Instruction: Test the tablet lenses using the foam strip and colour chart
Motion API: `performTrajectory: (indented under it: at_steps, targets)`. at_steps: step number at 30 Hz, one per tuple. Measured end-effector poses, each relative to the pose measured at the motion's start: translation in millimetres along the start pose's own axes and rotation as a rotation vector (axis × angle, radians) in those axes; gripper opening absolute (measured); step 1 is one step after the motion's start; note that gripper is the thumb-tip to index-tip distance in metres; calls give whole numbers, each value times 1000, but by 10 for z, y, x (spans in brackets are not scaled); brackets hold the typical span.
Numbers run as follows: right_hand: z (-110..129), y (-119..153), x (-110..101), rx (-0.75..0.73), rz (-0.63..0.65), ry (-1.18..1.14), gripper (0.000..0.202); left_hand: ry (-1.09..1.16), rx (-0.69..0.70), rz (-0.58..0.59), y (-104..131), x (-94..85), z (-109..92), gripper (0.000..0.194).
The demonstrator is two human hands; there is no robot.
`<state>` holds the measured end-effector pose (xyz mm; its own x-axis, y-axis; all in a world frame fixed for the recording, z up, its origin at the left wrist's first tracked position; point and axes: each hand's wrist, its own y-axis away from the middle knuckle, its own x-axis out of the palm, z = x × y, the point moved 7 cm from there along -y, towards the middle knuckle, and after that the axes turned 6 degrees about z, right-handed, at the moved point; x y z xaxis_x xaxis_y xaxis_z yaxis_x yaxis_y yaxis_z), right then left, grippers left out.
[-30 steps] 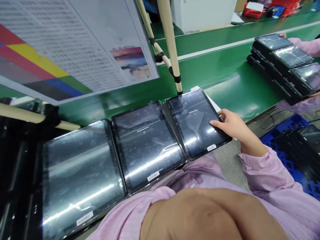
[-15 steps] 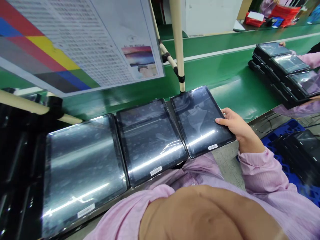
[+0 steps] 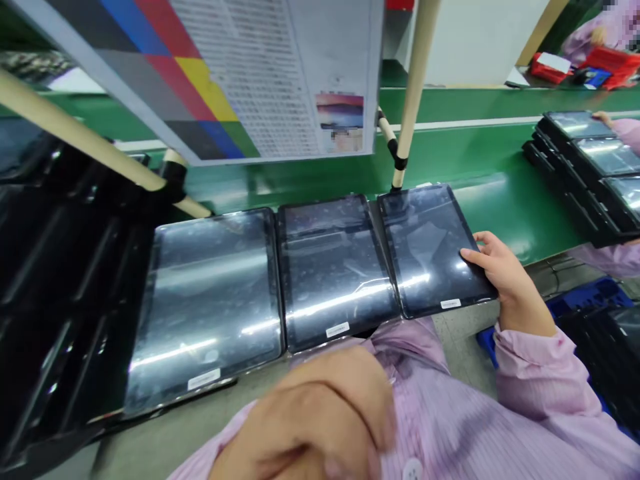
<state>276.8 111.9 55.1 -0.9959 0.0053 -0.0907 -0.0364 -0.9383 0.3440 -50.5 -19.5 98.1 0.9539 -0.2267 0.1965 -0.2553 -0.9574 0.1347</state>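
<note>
My right hand [image 3: 500, 267] grips the right edge of a black tablet [image 3: 435, 260], thumb on its glass and the fingers at the edge. That tablet is the rightmost of three lying side by side, slightly tilted against a middle tablet [image 3: 335, 273]; a larger-looking left tablet [image 3: 215, 307] lies beyond. Each has glossy glass with light streaks and a small white label near its lower edge. My left hand [image 3: 320, 413] is raised close to the camera in front of my chest, bent and blurred; its fingers and anything in them cannot be made out.
Stacked dark devices [image 3: 65, 267] fill the left side. A printed sheet [image 3: 280, 80] hangs above on a frame of cream pipes [image 3: 413, 93]. On the green bench [image 3: 490, 180], another person's hand touches stacked tablets [image 3: 590, 160]. A blue crate [image 3: 590, 297] with dark devices stands low at right.
The camera view has shifted, so the tablets appear farther right. My left hand has moved in front of my chest, left of where it was. The right hand keeps its hold on the rightmost tablet.
</note>
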Motion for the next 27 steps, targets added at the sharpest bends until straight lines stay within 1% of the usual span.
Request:
performTrajectory:
  at_steps: [1,2,3,5,6,7,8,9,10,13,16,18,20,22,25,27]
  targets:
    - [7,2,-1,-12,5,12,62,-43,21,40,32,-109,-30,39]
    - [15,0,-1,-23,14,19,61,-107,26,61,74,-225,-14,34]
    - [24,-4,-3,-34,23,19,59,-181,3,48,125,-356,51,30]
    - [53,-19,-18,-45,32,7,57,-301,-124,-50,257,-625,298,28]
    - [75,-29,-30,-47,32,0,56,-319,-210,-101,333,-727,451,32]
    - [104,-41,-45,-52,28,-1,56,-303,-295,-137,404,-786,604,38]
    - [139,-53,-61,-60,22,5,56,-252,-363,-161,462,-800,739,45]
    - [178,-66,-76,-71,16,17,56,-172,-404,-181,498,-776,845,52]
    - [218,-79,-87,-83,16,29,56,-68,-414,-203,508,-726,915,57]
    - [304,-114,-92,-118,45,60,53,275,-365,-276,403,-530,980,59]
    - [301,-140,-99,-121,43,54,52,496,-390,-266,214,-380,986,61]
    - [242,-148,-104,-92,9,19,55,530,-440,-264,124,-365,1001,66]
    - [162,-147,-72,-55,1,-25,58,499,-471,-319,96,-424,1031,68]
    - [95,-138,-18,-39,10,-52,60,451,-487,-381,114,-498,1078,68]
    - [35,-132,53,-53,25,-75,64,408,-485,-464,163,-601,1164,66]
    - [4,-140,89,-57,44,-96,65,396,-481,-485,173,-638,1209,65]
